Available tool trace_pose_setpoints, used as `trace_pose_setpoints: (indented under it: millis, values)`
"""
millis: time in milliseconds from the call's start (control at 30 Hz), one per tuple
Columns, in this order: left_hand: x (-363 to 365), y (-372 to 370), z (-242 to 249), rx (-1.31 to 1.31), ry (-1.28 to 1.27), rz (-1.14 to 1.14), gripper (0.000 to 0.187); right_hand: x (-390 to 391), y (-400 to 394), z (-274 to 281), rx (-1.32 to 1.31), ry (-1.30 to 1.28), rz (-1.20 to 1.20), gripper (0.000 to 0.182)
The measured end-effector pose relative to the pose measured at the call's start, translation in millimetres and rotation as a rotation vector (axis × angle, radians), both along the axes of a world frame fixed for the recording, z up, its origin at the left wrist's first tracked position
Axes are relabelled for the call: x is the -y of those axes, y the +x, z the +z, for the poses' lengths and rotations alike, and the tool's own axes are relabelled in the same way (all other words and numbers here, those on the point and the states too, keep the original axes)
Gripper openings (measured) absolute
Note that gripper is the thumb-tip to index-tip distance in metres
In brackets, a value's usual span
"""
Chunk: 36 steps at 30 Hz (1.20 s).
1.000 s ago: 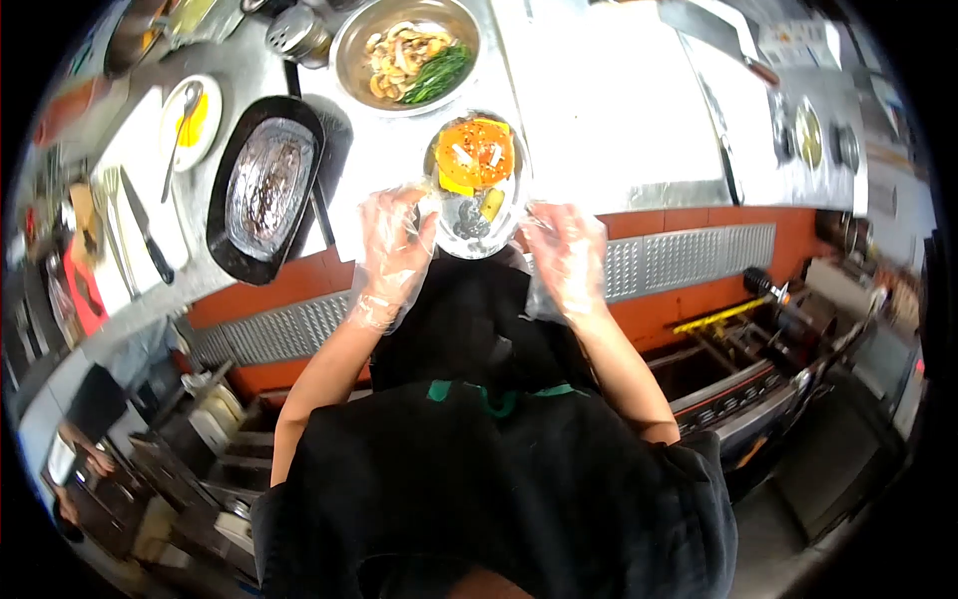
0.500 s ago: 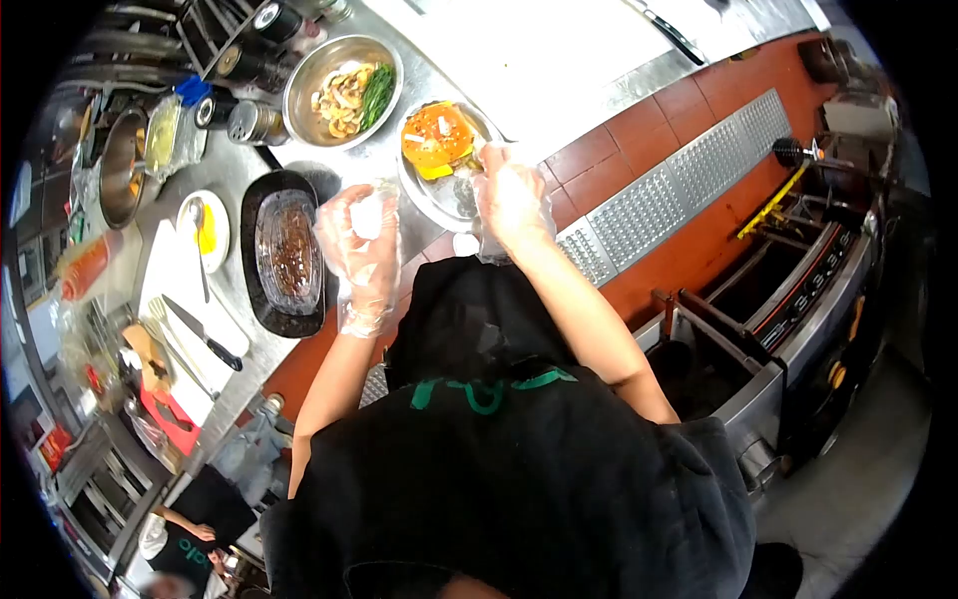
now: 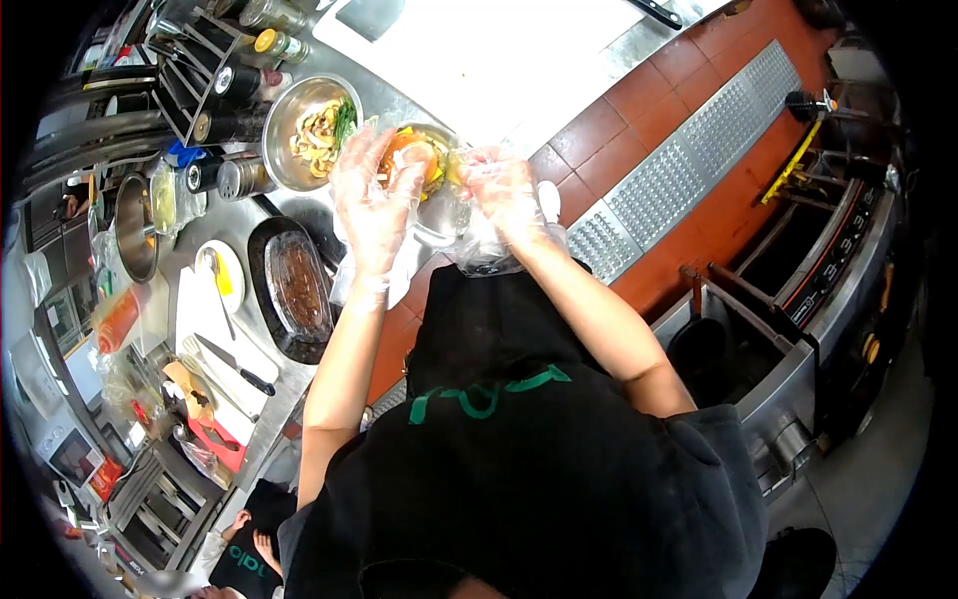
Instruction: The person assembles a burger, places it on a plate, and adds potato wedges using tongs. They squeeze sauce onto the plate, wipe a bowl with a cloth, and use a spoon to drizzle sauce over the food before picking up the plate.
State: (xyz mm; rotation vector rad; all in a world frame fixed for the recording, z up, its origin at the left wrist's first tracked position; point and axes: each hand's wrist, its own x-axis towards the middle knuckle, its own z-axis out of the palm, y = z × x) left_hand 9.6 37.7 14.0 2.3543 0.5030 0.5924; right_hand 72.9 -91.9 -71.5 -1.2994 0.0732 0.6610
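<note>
At the far left, a steel pan (image 3: 126, 222) sits beyond a long white board (image 3: 190, 290). A round white plate (image 3: 236, 302) lies by that board, bearing a yellow food and a metal spoon (image 3: 222, 292). Nearer me on the board lies a black-handled knife (image 3: 255, 381), and beyond the near edge of the metal table (image 3: 289, 381) is a person in a black apron (image 3: 245, 559). Next comes a black oblong pan (image 3: 255, 268), then a round steel bowl (image 3: 277, 128) of sliced mushrooms (image 3: 317, 142) and dark green leaves (image 3: 346, 118).

My gloved left hand (image 3: 377, 205) is over the left side of an orange-brown bun (image 3: 413, 150) on a shiny plate (image 3: 435, 222); its fingers are parted and bent, and I cannot tell how firmly they touch. My gloved right hand (image 3: 504, 200) is at the right rim, fingers drawn together beside something small and yellowish; whether they grasp it I cannot tell. Beyond spreads a large white board, with another black-handled knife (image 3: 659, 13) at its far right.
</note>
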Motion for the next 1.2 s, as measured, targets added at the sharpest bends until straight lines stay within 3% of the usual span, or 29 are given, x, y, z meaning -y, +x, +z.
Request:
trace_pose_setpoints:
  millis: [233,433,733,867,933,1200]
  values:
    - [0,1,-4,0.073,-0.195,0.015,0.026,-6,1,-4,-0.07,0.132,0.009,0.005]
    - [1,3,-5,0.104,-0.267,0.019,0.021,-4,8,12,-0.213,0.058,0.065,0.006]
    - [2,5,-6,0.096,-0.446,0.06,0.019,-8,8,8,-0.073,0.121,0.053,0.006]
    - [-3,3,-11,0.098,-0.336,0.026,0.019,-9,9,29,-0.237,0.078,-0.009,0.006]
    - [-3,4,-10,0.096,-0.331,0.035,0.019,-9,10,30,-0.174,-0.031,0.091,0.006]
    - [-4,4,-13,0.117,-0.354,0.021,0.017,-10,9,20,-0.064,0.005,0.12,0.007]
